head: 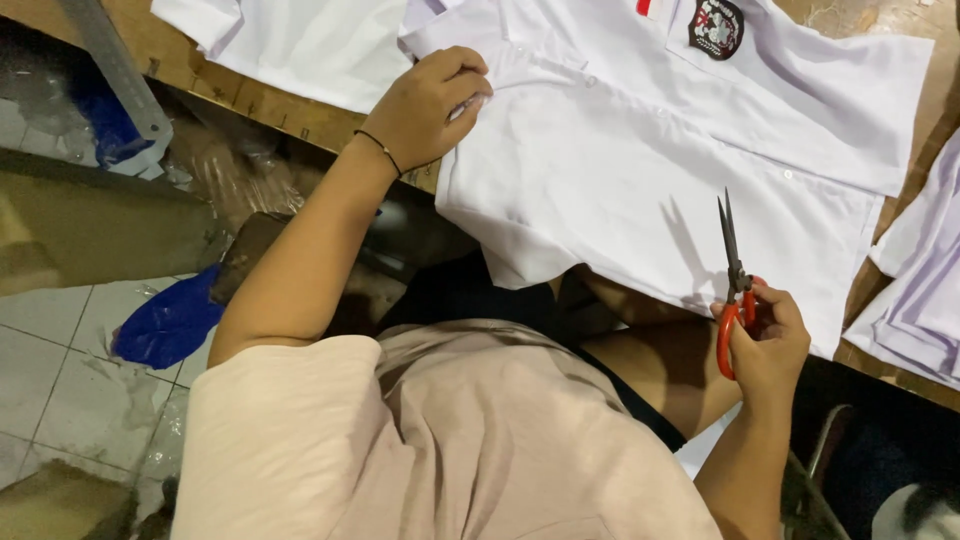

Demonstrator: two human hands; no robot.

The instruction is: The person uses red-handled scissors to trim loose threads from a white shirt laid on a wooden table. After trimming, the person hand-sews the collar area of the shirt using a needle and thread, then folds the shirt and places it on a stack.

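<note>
While the white short-sleeved cotton shirt [640,170] lies spread flat on the brown wooden tabletop [290,115], its lower hem hanging just over the near edge, the left hand [425,105] rests on the shirt's left side near the collar, fingers [470,85] curled together and pinching a fold of the white cloth. A thin black band [380,150] circles that wrist.

The right hand [770,345] hovers at the shirt's lower right corner, fingers wrapped shut around the red plastic loops of a pair of small scissors [735,290]. The dark metal blades point up and away from the body, lie close together, and their tips stand over the shirt's cloth; whether they touch it cannot be told.

On the shirt's upper right sits a breast pocket with a dark round embroidered badge [716,27], and a small red tab [644,7] shows just left of it. Small white buttons run down the shirt's front.

Left of the shirt, another white garment [300,45] lies on the same tabletop. Right of the shirt, a stack of folded pale cloth [925,290] sits at the table's edge. Far left of the shirt, a long grey metal ruler [115,65] leans downward, and below it a crumpled blue plastic bag [170,320] lies on the tiled floor [50,350].
</note>
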